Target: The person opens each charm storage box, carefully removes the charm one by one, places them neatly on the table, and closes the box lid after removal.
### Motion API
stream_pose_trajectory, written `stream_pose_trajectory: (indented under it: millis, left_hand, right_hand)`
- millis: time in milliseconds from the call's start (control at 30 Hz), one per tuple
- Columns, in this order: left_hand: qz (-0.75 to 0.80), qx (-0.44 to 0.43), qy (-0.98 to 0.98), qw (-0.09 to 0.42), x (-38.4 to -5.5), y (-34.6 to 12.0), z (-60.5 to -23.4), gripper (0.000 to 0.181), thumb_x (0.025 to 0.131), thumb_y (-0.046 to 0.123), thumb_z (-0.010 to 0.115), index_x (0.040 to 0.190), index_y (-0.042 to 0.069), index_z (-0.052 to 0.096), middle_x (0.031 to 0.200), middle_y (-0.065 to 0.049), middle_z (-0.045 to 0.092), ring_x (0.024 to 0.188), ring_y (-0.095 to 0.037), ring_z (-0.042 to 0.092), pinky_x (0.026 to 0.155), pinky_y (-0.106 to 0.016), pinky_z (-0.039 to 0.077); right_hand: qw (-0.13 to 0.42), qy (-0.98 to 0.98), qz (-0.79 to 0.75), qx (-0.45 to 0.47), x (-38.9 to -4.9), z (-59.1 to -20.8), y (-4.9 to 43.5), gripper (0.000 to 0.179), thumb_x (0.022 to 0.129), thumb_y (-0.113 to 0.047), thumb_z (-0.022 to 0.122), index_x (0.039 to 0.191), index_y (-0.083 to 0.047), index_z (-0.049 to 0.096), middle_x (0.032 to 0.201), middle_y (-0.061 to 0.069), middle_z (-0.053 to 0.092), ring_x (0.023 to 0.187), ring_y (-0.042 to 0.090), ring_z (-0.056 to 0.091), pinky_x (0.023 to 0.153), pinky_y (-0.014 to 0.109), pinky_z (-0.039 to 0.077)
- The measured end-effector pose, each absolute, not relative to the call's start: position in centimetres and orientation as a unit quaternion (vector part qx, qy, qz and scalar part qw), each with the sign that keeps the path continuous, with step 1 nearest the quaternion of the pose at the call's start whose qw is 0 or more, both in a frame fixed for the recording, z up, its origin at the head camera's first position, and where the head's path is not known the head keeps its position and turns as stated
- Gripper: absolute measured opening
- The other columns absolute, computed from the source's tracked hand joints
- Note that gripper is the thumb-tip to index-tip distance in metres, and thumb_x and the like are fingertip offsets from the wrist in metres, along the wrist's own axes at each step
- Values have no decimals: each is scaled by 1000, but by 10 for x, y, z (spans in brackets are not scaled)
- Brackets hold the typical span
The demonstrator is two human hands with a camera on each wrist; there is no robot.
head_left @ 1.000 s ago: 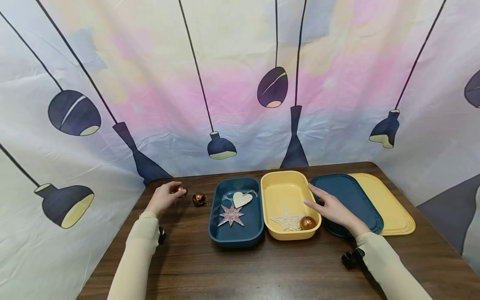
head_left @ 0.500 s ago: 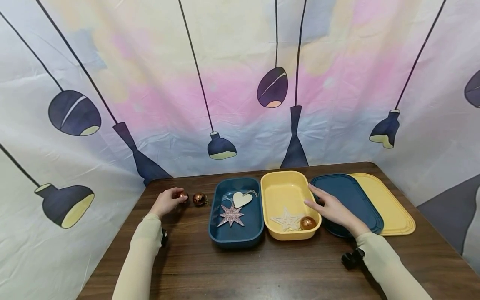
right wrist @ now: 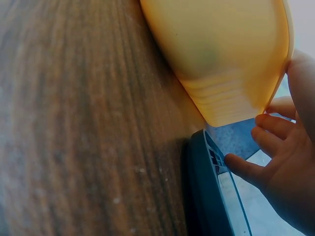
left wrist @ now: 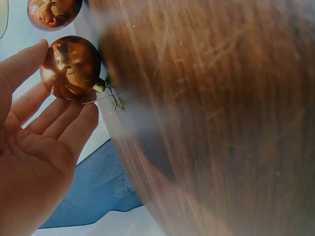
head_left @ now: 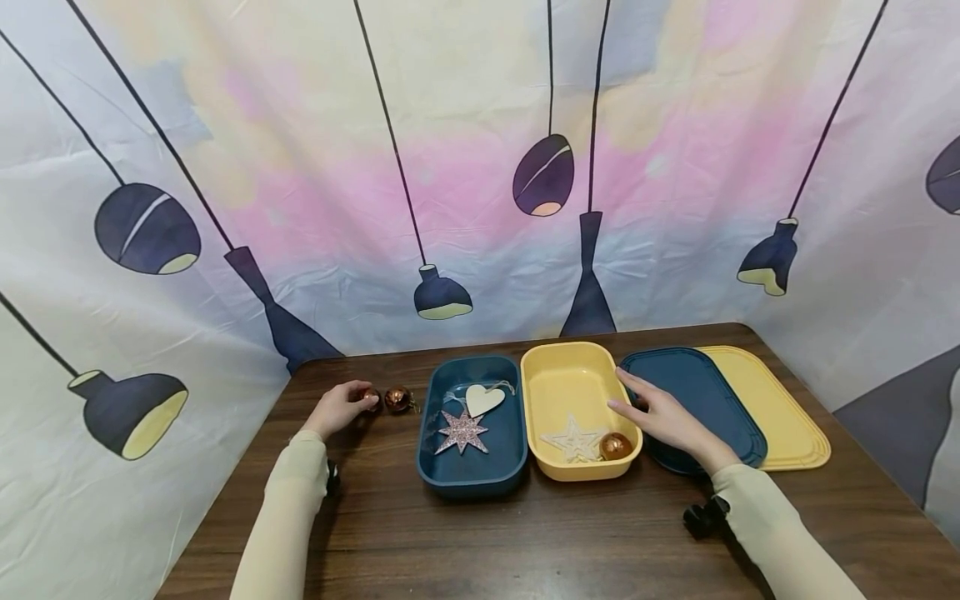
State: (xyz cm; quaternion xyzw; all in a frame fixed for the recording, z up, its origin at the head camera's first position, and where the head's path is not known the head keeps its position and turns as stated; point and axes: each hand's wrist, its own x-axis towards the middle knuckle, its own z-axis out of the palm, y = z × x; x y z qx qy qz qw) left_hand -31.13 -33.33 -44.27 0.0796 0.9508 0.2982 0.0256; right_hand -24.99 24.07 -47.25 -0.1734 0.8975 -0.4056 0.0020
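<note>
My left hand [head_left: 337, 408] holds a shiny copper Christmas bauble [left wrist: 73, 64] between thumb and fingers, low at the tabletop. A gold cap and thin cord show on it. Right beside it lies a second copper bauble [head_left: 397, 398]. My right hand [head_left: 663, 412] rests on the right rim of a yellow container [head_left: 566, 367], thumb at the edge, fingers loosely extended. Inside that container lie a pale openwork star [head_left: 573, 439] and a copper bauble [head_left: 616, 446]. The blue container [head_left: 472, 475] alongside contains a white heart ornament [head_left: 483, 400] and a pink glitter star [head_left: 462, 430].
To the right of the yellow container lie a dark blue lid [head_left: 690, 392] and a yellow lid [head_left: 780, 417], partly overlapping. The brown wooden table [head_left: 465, 550] ends at the back against a hanging cloth printed with lamps [head_left: 480, 167].
My left hand has moved slightly right and towards me with its bauble, bringing it down next to the second bauble. My right hand has kept its place on the yellow rim.
</note>
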Motion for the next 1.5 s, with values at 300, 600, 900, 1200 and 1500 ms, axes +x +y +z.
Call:
stream_pose_trajectory:
  millis: [300, 600, 900, 1200, 1500]
  left_hand:
    - [316, 82, 944, 45, -312, -332, -442, 58, 104, 31, 58, 145, -10, 46, 139, -32, 52, 128, -48, 49, 103, -59, 41]
    - [332, 86, 938, 53, -313, -328, -443, 54, 106, 26, 54, 146, -10, 44, 141, -32, 50, 129, -48, 48, 102, -59, 42]
    - [346, 79, 933, 60, -311, -326, -441, 56, 107, 29, 53, 147, -8, 44, 141, -31, 51, 127, -47, 50, 101, -58, 44]
    - [344, 76, 934, 54, -311, -325, -437, 53, 108, 27, 51, 146, -9, 44, 144, -32, 47, 131, -49, 45, 105, -60, 40]
    - [342, 76, 935, 56, -313, -323, -435, 53, 109, 27, 49, 147, -9, 43, 145, -32, 46, 131, -49, 45, 103, -60, 41]
  right_hand:
    - [-1, 895, -409, -178, -252, -474, 242, 78, 103, -49, 55, 162, -10, 22, 164, 21, 21, 142, 51, 30, 108, 66, 34]
    - [1, 894, -411, -177, -252, -475, 241, 78, 103, -49, 54, 162, -10, 22, 164, 21, 20, 142, 51, 30, 108, 66, 33]
    - [0, 894, -411, -177, -252, -474, 241, 78, 103, -49, 55, 162, -10, 22, 164, 21, 21, 142, 51, 30, 108, 66, 33]
    - [3, 895, -410, -172, -252, -474, 242, 79, 102, -51, 55, 162, -11, 23, 164, 21, 21, 141, 51, 32, 108, 66, 34]
    - [7, 895, -413, -171, -251, -472, 241, 79, 102, -51, 55, 162, -10, 22, 164, 22, 20, 142, 51, 31, 108, 66, 33]
